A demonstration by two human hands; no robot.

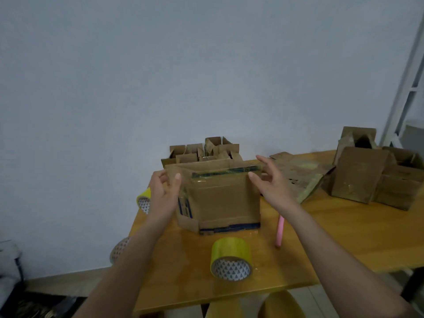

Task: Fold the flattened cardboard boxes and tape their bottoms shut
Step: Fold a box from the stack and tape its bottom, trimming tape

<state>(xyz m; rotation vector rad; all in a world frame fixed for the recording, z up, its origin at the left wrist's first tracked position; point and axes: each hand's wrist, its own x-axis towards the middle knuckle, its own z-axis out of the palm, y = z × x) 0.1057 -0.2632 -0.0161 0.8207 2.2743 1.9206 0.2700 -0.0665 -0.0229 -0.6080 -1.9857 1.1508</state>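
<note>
We see a cardboard box (220,198) standing on the wooden surface (344,237), between the two hands. The left hand (164,195) holds the box's upper left corner: its thumb lies on the near face and its fingers (163,177) curl round the edge behind. The right hand (271,183) is just beside the upper right corner, fingers spread and relaxed, its thumb tip at the box's edge; we cannot tell whether it touches. Clear tape runs along the box's top edge, and dark blue printed strips show at its lower and left edges, too blurred for us to read.

A yellow tape roll (231,259) lies in front of the box, a pink pen (280,231) to its right. More folded boxes (371,173) stand at the far right, others behind.
</note>
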